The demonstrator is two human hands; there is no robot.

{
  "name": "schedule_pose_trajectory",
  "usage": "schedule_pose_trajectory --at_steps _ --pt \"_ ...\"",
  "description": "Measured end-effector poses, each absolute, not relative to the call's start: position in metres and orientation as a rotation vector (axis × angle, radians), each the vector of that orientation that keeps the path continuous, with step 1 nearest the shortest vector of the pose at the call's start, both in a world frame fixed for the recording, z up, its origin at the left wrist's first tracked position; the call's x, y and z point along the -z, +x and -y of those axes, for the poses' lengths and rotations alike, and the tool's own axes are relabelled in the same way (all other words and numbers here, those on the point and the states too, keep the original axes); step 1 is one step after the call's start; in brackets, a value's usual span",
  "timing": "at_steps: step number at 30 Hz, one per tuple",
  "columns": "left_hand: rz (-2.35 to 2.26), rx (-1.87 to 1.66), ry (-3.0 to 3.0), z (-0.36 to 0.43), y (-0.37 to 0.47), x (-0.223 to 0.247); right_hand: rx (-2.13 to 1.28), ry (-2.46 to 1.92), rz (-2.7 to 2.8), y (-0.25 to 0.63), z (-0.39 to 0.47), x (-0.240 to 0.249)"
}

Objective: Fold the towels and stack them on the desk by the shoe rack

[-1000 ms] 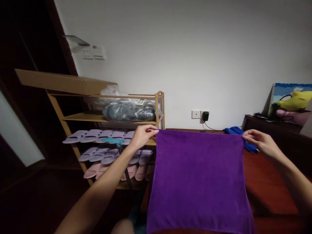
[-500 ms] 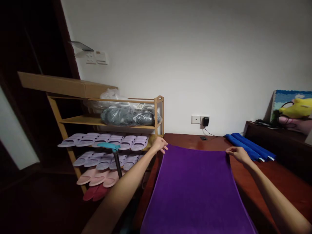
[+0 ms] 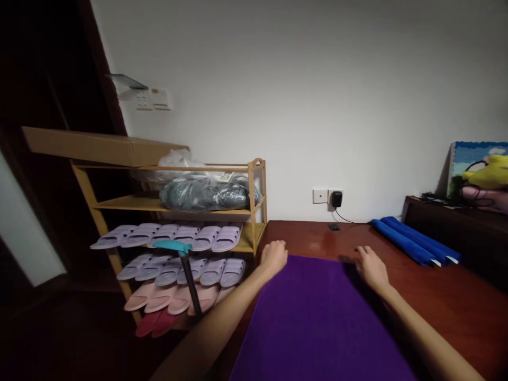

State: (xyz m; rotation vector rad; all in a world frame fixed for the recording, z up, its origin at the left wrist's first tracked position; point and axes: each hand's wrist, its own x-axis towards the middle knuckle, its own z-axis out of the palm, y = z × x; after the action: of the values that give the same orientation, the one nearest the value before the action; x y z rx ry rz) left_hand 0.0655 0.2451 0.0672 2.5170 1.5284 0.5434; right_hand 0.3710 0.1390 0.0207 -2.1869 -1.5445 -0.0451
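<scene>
A purple cloth (image 3: 317, 312) lies stretched out on the reddish-brown wooden table (image 3: 305, 234), its far edge running between my two hands. My left hand (image 3: 274, 257) is at the far left corner, fingers curled down over the cloth; the fingertips are hidden behind the hand. At the far right corner, my right hand (image 3: 372, 268) rests low with its fingers apart and stretched forward, holding nothing that I can see. Two rolled blue cloths (image 3: 413, 241) with white tags lie beyond my right hand.
Left of the table stands a wooden rack (image 3: 254, 196) with several slippers (image 3: 228, 236), a plastic-wrapped bundle (image 3: 198, 191) and a cardboard box (image 3: 107, 150). A turquoise-topped handle (image 3: 172, 246) rises before it. A black plug adapter (image 3: 337, 199) sits on the wall.
The cloth's far edge has come down from a lifted position onto the table. Both hands have lowered with it, and my right hand has gone from a pinch to spread fingers.
</scene>
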Motion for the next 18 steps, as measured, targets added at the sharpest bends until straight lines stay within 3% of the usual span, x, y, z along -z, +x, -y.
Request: schedule_pose_trajectory --at_steps 4,8,18 --pt "-1.184 -0.397 2.771 -0.225 0.082 -0.035 -0.035 -2.083 1.828 0.329 -0.139 0.0" --pt "-1.198 -0.174 2.751 -0.229 0.087 -0.011 -0.128 -2.108 1.936 0.319 -0.14 0.012" --pt "-1.209 -0.27 2.856 -0.173 0.048 -0.028 -0.1 -2.268 1.774 0.304 -0.081 0.004"
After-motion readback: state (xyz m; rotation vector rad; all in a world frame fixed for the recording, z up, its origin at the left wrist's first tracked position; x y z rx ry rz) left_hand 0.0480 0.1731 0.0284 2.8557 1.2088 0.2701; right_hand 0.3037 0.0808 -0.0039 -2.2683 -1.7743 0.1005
